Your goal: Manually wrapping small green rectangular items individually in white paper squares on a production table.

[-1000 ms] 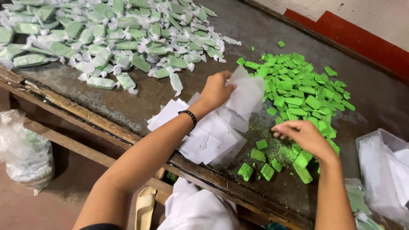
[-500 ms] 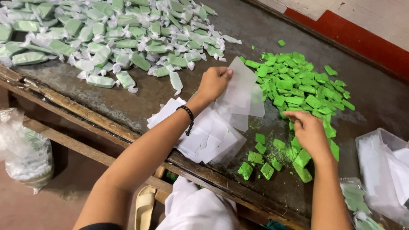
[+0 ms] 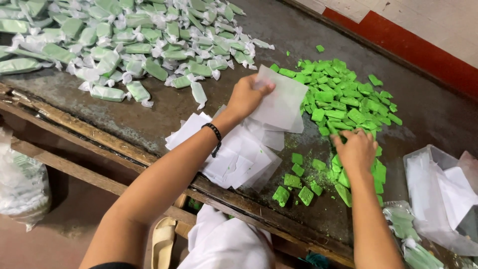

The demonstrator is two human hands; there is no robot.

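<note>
Left hand (image 3: 246,94): pinches one translucent wrapper sheet (image 3: 280,104), lifted clear of the paper stack (image 3: 234,154), long edge slanting down toward the green pieces (image 3: 343,97), presumably to separate it. Right hand (image 3: 356,149): fingers curled down onto those loose pieces; grasp unclear. Wrapped pieces (image 3: 124,45): heaped apart, far-left on the table (image 3: 428,114).

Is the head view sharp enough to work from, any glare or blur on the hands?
Head view: evenly lit, soft shadows, dull sheen on the dark table; left hand and its translucent wrapper sheet slightly motion-soft; right hand and green pieces sharp.
</note>
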